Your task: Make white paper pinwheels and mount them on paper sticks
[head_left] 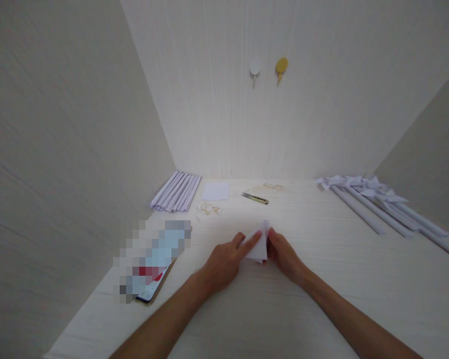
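A small folded piece of white paper (260, 244) lies on the pale desk (322, 299) in the middle of the view. My left hand (224, 264) presses on its left side, the index finger stretched across the fold. My right hand (282, 254) pinches the paper's right edge. Both hands rest low on the desk, with my forearms reaching in from the bottom edge.
A bundle of rolled white paper sticks (176, 191) lies at the back left, beside a white paper square (215, 191), small clippers (255, 198) and paper scraps (208, 209). White paper pinwheels on sticks (381, 204) lie at the right. A phone (151, 264) sits at the left. Two wall hooks (268, 70) hang above.
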Motion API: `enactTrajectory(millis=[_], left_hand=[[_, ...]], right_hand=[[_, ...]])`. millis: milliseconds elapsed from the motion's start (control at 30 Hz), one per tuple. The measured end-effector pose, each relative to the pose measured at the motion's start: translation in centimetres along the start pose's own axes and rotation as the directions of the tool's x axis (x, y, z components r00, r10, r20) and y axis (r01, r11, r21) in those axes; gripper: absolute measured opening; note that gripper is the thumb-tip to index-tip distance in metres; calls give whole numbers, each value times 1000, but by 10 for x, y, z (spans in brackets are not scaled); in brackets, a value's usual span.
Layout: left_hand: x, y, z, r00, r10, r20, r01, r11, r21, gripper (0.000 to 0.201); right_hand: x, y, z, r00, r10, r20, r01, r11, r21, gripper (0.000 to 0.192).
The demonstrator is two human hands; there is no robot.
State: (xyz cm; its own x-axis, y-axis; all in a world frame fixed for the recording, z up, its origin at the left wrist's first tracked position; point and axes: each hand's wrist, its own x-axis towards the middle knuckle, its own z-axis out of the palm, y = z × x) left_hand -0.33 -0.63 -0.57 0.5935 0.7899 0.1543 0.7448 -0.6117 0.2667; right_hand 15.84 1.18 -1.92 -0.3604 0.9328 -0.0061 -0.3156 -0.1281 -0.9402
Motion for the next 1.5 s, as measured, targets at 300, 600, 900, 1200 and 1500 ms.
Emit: enactTrajectory(millis=[300, 600, 900, 1200, 1500], left_hand=[[-2, 2, -1, 1000, -5, -6, 3, 956, -293, 74], [1, 14, -5, 985, -168, 41, 141, 640, -756, 65], [8, 20, 1, 967, -137, 214, 245, 289, -925, 60], [8, 28, 2, 971, -196, 139, 208, 395, -895, 29], [5, 44, 3, 972, -230, 52, 190, 634, -750, 40]], right_hand=[[-2, -5, 3, 999, -30, 13, 32, 973, -228, 38], [-5, -11, 3, 989, -135, 67, 150, 915, -374, 34], [-11, -17, 10, 986, -89, 144, 114, 977, -178, 28], [-11, -12, 10, 976, -215, 37, 216, 937, -275, 25], [-13, -15, 12, 887, -432, -160, 320, 827, -462, 18]])
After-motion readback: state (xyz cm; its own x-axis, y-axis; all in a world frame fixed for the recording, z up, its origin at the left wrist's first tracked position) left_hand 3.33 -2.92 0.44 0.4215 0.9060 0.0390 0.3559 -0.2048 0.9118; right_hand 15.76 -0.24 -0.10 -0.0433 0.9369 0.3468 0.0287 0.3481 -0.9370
